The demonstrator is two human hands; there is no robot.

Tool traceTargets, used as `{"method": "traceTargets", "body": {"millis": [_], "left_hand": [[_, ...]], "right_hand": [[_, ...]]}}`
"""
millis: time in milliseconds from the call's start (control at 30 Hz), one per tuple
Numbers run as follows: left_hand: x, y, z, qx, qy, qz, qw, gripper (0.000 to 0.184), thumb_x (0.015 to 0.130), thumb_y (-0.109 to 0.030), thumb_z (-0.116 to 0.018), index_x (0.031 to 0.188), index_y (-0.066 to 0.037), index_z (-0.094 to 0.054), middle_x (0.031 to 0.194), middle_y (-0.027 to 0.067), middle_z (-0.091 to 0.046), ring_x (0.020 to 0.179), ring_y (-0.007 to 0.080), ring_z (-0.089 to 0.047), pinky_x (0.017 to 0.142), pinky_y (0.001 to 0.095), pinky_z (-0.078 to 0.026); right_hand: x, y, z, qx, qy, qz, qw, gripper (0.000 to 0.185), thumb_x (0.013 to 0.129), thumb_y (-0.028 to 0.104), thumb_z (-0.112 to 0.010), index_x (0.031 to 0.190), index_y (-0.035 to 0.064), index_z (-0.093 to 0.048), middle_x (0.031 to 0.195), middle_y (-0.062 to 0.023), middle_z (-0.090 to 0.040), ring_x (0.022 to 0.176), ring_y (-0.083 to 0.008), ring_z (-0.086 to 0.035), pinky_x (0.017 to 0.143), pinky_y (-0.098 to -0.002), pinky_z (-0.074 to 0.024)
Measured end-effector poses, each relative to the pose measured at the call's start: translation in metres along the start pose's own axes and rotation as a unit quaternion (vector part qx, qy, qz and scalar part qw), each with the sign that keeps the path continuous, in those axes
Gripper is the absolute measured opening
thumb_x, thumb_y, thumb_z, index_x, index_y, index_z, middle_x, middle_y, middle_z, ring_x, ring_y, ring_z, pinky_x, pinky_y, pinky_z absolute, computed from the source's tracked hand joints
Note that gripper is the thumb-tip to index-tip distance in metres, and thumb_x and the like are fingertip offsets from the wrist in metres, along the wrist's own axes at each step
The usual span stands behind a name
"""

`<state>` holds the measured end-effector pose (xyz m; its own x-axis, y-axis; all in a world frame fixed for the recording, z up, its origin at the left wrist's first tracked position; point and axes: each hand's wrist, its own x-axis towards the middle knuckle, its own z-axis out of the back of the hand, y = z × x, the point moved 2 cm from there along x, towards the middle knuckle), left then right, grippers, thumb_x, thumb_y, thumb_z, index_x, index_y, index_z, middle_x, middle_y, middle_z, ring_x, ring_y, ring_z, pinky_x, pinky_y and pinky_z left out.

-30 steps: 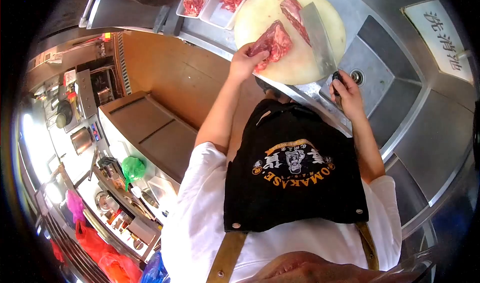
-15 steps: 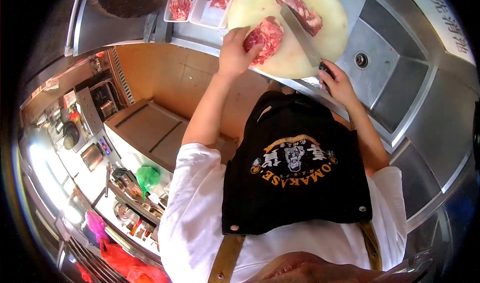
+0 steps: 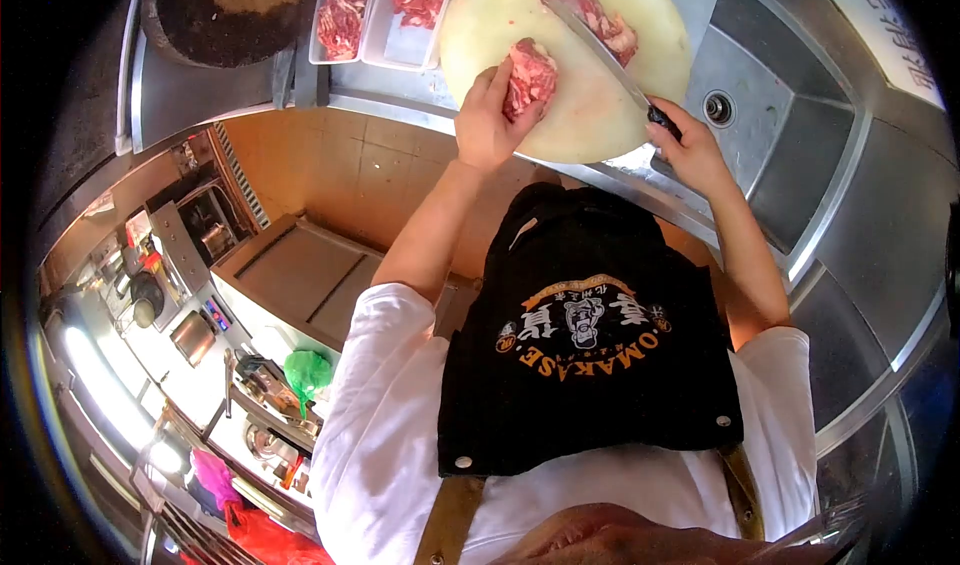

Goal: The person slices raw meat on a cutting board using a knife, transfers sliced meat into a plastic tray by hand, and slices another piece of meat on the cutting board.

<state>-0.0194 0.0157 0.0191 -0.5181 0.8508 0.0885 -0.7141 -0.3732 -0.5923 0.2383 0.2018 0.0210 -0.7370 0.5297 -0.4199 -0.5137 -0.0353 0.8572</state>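
A pile of sliced raw meat (image 3: 531,77) lies on the left part of the round cutting board (image 3: 590,115). My left hand (image 3: 492,117) is curled around its near left side, thumb and fingers pressed against it. The black handle of a knife (image 3: 610,62) is in my right hand (image 3: 690,147), fingers wrapped about it. The blade slants up and left across the board, its edge beside a larger raw meat piece (image 3: 588,13). Whether the blade touches that piece I cannot tell.
Two white plastic trays of sliced meat, a left tray (image 3: 318,49) and a right tray (image 3: 431,57), stand left of the board. Farther left is a dark round block (image 3: 215,35). A metal sink (image 3: 760,115) with a drain lies to the right.
My left hand has closed in around the sliced meat, which looks more gathered. The knife has turned so its blade shows narrower. The whole view has shifted slightly.
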Motion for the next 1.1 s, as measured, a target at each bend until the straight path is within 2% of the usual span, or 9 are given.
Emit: {"method": "traceTargets", "body": {"millis": [67, 133, 233, 333, 400, 500, 633, 733, 1100], "left_hand": [[-0.001, 0.001, 0.001, -0.026, 0.003, 0.005, 1.000, 0.078, 0.084, -0.039, -0.082, 0.146, -0.002, -0.053, 0.131, 0.0207, -0.061, 0.111, 0.0393, -0.065, 0.089, 0.0440, -0.057], [-0.003, -0.001, 0.001, -0.055, 0.006, 0.011, 0.998, 0.079, 0.083, -0.038, -0.083, 0.146, -0.002, -0.054, 0.131, 0.0211, -0.061, 0.112, 0.0401, -0.064, 0.090, 0.0441, -0.056], [-0.003, -0.013, 0.002, -0.053, 0.005, 0.035, 0.998, 0.075, 0.082, -0.036, -0.085, 0.142, -0.001, -0.057, 0.130, 0.0209, -0.062, 0.114, 0.0401, -0.063, 0.095, 0.0439, -0.054], [0.008, -0.022, 0.013, 0.085, -0.079, -0.061, 0.991, 0.056, 0.085, -0.027, -0.082, 0.130, 0.000, -0.065, 0.126, 0.0192, -0.064, 0.112, 0.0401, -0.062, 0.096, 0.0443, -0.052], [0.012, -0.018, 0.008, -0.024, -0.064, -0.156, 0.985, 0.036, 0.087, -0.014, -0.076, 0.119, 0.000, -0.069, 0.121, 0.0181, -0.065, 0.109, 0.0392, -0.062, 0.095, 0.0448, -0.051], [0.021, -0.023, -0.001, -0.037, -0.069, -0.154, 0.985, 0.029, 0.083, -0.003, -0.071, 0.112, 0.000, -0.071, 0.113, 0.0181, -0.067, 0.102, 0.0402, -0.063, 0.089, 0.0452, -0.053], [0.028, -0.022, -0.005, -0.041, -0.060, -0.164, 0.984, 0.031, 0.080, -0.001, -0.071, 0.111, -0.001, -0.071, 0.113, 0.0183, -0.068, 0.097, 0.0388, -0.065, 0.085, 0.0442, -0.054], [0.028, -0.016, -0.010, -0.035, -0.057, -0.166, 0.984, 0.029, 0.080, -0.002, -0.071, 0.109, -0.001, -0.072, 0.115, 0.0174, -0.069, 0.097, 0.0378, -0.066, 0.085, 0.0432, -0.055], [0.030, -0.018, -0.007, -0.036, -0.054, -0.166, 0.984, 0.024, 0.079, -0.004, -0.073, 0.103, -0.007, -0.076, 0.110, 0.0129, -0.071, 0.096, 0.0345, -0.068, 0.084, 0.0411, -0.056]], "right_hand": [[0.000, 0.001, -0.007, 0.019, 0.009, -0.044, 0.999, 0.044, 0.102, 0.026, -0.065, 0.142, 0.0080, -0.060, 0.108, -0.0126, -0.074, 0.083, -0.0193, -0.070, 0.080, -0.0337, -0.0559], [0.000, -0.004, -0.015, 0.072, 0.026, -0.053, 0.996, 0.046, 0.104, 0.017, -0.064, 0.147, 0.0072, -0.054, 0.088, -0.0011, -0.063, 0.067, -0.0084, -0.056, 0.063, -0.0248, -0.0487], [0.000, -0.008, -0.016, 0.009, 0.024, -0.056, 0.998, 0.046, 0.105, 0.022, -0.063, 0.148, 0.0109, -0.054, 0.085, -0.0016, -0.063, 0.065, -0.0088, -0.055, 0.062, -0.0264, -0.0485], [-0.005, 0.016, -0.019, -0.063, -0.005, -0.021, 0.998, 0.043, 0.105, 0.026, -0.061, 0.146, 0.0153, -0.057, 0.085, -0.0074, -0.068, 0.066, -0.0164, -0.063, 0.064, -0.0320, -0.0519], [-0.018, 0.051, -0.021, -0.178, -0.051, 0.048, 0.981, 0.035, 0.103, 0.029, -0.059, 0.135, 0.0156, -0.064, 0.105, -0.0177, -0.075, 0.092, -0.0395, -0.072, 0.078, -0.0450, -0.0570], [-0.036, 0.073, -0.024, -0.238, -0.038, 0.120, 0.963, 0.033, 0.103, 0.029, -0.060, 0.133, 0.0185, -0.065, 0.099, -0.0157, -0.074, 0.086, -0.0411, -0.071, 0.073, -0.0496, -0.0563], [-0.059, 0.081, -0.007, -0.317, -0.001, 0.077, 0.945, 0.034, 0.101, 0.025, -0.064, 0.134, 0.0170, -0.065, 0.109, -0.0148, -0.075, 0.089, -0.0368, -0.073, 0.072, -0.0460, -0.0578], [-0.062, 0.076, -0.006, -0.303, -0.029, 0.119, 0.945, 0.036, 0.102, 0.030, -0.061, 0.136, 0.0206, -0.061, 0.095, -0.0155, -0.072, 0.077, -0.0408, -0.070, 0.064, -0.0526, -0.0545], [0.012, 0.083, -0.044, -0.275, -0.014, 0.136, 0.952, 0.032, 0.104, 0.030, -0.055, 0.132, 0.0180, -0.062, 0.094, -0.0170, -0.073, 0.081, -0.0408, -0.071, 0.068, -0.0537, -0.0553]]}}
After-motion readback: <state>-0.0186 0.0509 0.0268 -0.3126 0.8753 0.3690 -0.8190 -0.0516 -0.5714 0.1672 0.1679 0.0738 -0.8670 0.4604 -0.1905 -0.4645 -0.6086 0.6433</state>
